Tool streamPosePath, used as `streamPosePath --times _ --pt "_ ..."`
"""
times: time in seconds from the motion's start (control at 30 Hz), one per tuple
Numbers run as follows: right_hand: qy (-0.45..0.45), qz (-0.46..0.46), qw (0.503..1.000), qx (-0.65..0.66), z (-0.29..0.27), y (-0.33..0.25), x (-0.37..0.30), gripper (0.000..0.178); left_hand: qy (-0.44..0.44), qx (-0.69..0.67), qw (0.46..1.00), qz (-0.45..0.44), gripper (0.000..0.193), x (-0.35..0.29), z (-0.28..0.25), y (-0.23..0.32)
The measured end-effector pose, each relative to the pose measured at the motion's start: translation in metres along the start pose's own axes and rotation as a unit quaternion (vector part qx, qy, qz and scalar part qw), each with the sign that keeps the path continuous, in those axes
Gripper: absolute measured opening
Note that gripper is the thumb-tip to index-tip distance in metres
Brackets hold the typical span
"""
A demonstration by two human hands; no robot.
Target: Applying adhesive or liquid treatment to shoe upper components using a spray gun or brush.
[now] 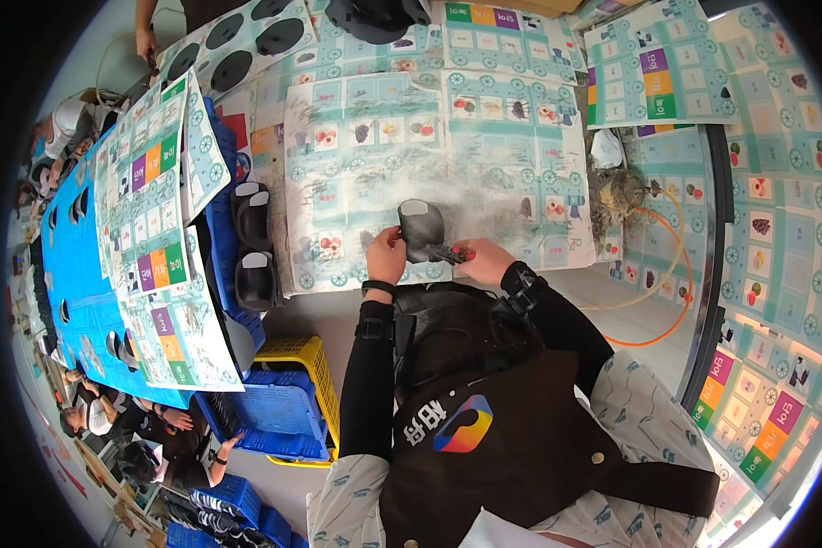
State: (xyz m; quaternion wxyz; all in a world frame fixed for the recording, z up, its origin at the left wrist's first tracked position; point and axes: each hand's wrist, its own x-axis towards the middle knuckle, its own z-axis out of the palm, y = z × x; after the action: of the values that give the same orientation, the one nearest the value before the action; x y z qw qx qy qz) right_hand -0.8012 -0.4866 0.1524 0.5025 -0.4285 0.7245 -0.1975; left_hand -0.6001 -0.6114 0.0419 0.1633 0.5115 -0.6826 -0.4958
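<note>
A dark grey curved shell (420, 230) with a pale patch at its top stands over the paper-covered table, near its front edge. My left hand (386, 256) grips the shell's left side, thumb and fingers closed on its edge. In my right hand (486, 262) is a small black-and-red tool that looks like a spray gun (449, 254), its front end close to the shell's lower right. The fingers are wrapped round its red part. Grey-white residue marks the printed sheets (365, 178) around and beyond the shell.
Similar dark shells (256, 279) sit along the table's left side. A blue crate (288, 420) and a yellow crate (322, 374) stand at lower left. An orange hose (690, 292) loops on the right. Other people (151, 416) are at the left; flat black pieces (224, 32) lie at far left.
</note>
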Motion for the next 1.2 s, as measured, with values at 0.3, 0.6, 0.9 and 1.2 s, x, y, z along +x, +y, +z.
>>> streamPosePath --times 0.3,0.6,0.9,1.2 --pt "0.115 0.049 0.991 -0.045 -0.001 0.001 -0.004 0.025 0.003 -0.002 1.000 0.021 0.029 -0.004 0.003 0.019" --pt "0.004 0.144 0.972 0.188 -0.002 -0.016 0.004 0.025 -0.007 0.027 0.999 -0.025 0.031 0.002 -0.006 0.014" --pt "0.061 0.145 0.973 0.170 -0.002 -0.053 0.033 0.034 0.003 0.045 0.998 -0.040 0.031 0.010 -0.021 0.005" --pt "0.068 0.033 0.992 0.104 0.018 -0.016 0.072 0.031 0.029 0.021 0.999 -0.041 0.026 0.021 -0.026 -0.020"
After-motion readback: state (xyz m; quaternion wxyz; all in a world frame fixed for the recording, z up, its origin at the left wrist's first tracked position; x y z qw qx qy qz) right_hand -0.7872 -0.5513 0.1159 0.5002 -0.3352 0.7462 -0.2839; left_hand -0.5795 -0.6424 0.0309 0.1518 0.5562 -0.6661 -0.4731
